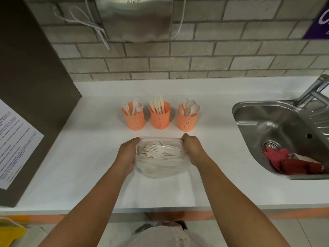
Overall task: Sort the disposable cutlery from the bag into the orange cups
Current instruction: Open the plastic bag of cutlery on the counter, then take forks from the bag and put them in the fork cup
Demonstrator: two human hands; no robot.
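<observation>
A clear plastic bag [158,168] lies on the white counter [89,157], its mouth stretched wide toward the wall. Inside it is a pile of pale disposable cutlery [161,151], mostly forks on top. My left hand [127,154] grips the bag's left edge and my right hand [193,148] grips its right edge. Behind the bag stand three orange cups in a row: the left cup [133,118] holds forks, the middle cup [159,117] holds knives, the right cup [187,119] holds spoons.
A steel sink [277,125] with a red cloth [292,162] in it is set into the counter at the right, a tap [315,90] behind it. A dark panel [32,97] with a printed sheet [14,143] closes off the left. A hand dryer [135,18] hangs on the brick wall.
</observation>
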